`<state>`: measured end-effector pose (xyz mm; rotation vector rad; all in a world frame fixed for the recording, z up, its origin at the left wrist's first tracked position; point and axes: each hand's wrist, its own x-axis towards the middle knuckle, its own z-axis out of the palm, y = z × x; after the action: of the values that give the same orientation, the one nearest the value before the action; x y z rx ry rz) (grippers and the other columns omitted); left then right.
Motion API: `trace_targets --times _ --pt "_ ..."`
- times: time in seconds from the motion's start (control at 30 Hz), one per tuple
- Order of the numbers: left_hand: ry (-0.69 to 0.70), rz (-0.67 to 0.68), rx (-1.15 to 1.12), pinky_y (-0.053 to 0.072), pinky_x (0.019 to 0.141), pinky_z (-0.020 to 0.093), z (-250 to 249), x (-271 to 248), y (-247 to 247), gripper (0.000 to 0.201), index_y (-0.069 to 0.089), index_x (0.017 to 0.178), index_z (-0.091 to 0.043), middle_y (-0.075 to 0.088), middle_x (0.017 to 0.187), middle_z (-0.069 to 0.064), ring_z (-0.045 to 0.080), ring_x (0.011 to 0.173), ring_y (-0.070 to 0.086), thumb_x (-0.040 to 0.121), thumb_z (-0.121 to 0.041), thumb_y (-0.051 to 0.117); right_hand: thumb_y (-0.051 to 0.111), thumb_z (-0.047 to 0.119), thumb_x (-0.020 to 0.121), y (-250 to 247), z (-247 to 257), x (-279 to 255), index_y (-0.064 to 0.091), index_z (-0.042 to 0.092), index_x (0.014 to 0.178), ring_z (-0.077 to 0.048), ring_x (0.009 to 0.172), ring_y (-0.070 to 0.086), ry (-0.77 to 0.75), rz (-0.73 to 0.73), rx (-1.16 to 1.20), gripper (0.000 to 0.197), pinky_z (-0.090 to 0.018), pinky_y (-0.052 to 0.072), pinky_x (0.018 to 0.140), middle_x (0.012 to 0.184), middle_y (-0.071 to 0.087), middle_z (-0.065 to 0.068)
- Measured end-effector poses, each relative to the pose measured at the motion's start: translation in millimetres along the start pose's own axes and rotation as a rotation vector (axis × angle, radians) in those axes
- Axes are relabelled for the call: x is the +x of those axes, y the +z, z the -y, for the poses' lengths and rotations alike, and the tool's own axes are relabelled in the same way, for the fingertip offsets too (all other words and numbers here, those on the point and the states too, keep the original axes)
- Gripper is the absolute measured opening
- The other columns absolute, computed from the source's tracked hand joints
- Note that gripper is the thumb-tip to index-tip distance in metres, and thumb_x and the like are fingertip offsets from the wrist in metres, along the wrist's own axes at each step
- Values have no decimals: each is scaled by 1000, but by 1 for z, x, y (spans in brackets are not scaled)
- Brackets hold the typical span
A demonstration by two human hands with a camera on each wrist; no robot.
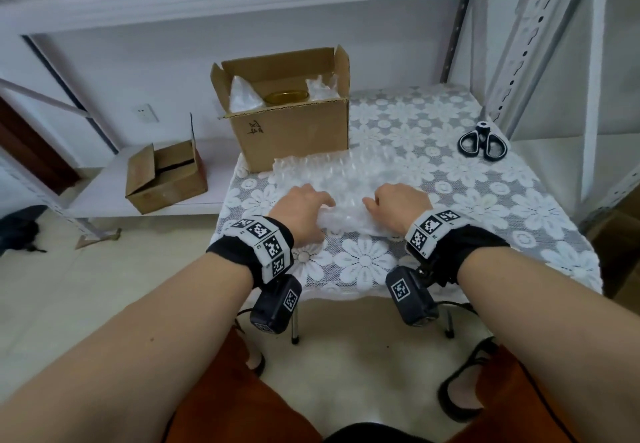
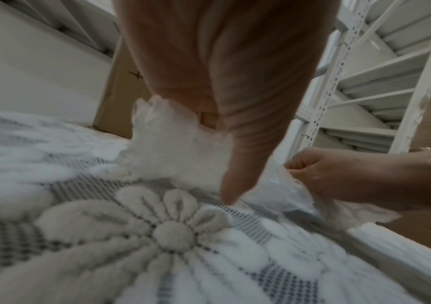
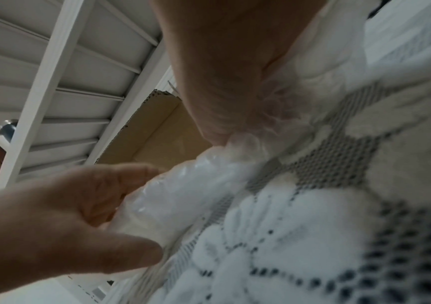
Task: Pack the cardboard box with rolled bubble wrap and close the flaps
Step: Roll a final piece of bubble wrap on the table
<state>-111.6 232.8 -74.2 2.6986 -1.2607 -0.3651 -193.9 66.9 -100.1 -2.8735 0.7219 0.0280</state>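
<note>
A clear bubble wrap sheet [image 1: 346, 179] lies on the flowered tablecloth [image 1: 433, 138], its near edge turned up into a roll [image 1: 346, 219]. My left hand [image 1: 304, 210] grips the roll's left end [image 2: 173, 144], fingers curled over it and thumb under. My right hand [image 1: 394, 205] grips the right end [image 3: 248, 144] the same way. Behind the sheet stands the open cardboard box [image 1: 294, 131], flaps up, with a gold-rimmed object [image 1: 286, 96] between bubble wrap wads [image 1: 320, 88] inside.
Black-handled scissors [image 1: 483, 143] lie at the table's right rear. A smaller cardboard box [image 1: 166, 179] sits on a low shelf to the left. White metal shelving [image 1: 540, 44] frames the table at the back and right.
</note>
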Motion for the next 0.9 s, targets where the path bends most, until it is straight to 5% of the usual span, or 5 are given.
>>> trace_targets --times 0.1,0.3,0.5,0.67,0.9 --pt "133 -101 -104 39 100 30 -2 -3 3 61 55 126 -29 50 125 -2 15 119 43 70 -22 79 33 39 99 -2 4 1 55 11 92 -27 81 56 16 26 -2 36 -32 39 69 89 58 -7" --pt "119 -161 -273 47 89 30 -2 -3 12 22 68 101 -24 62 107 -3 14 100 57 79 -26 74 36 38 97 -6 5 4 46 11 76 -26 78 53 7 72 2 36 -31 39 68 82 53 -7" --pt "61 -161 -366 47 85 27 2 5 11 14 67 95 -22 59 96 -10 11 91 57 83 -28 71 47 32 96 -30 21 -4 59 8 102 -26 103 52 -204 -124 -54 27 -38 47 86 107 58 -10" --pt "27 -147 -396 47 81 29 6 15 8 15 67 96 -16 66 99 0 17 91 60 86 -26 68 59 25 86 -31 44 -17 47 14 117 -22 107 45 -309 138 24 35 -34 42 88 115 50 -5" --pt "15 -135 -363 46 82 29 4 15 7 15 63 100 -18 65 106 1 16 94 58 91 -30 59 53 1 83 -22 30 -16 44 14 124 -22 112 43 -342 112 6 44 -33 40 92 123 48 -6"
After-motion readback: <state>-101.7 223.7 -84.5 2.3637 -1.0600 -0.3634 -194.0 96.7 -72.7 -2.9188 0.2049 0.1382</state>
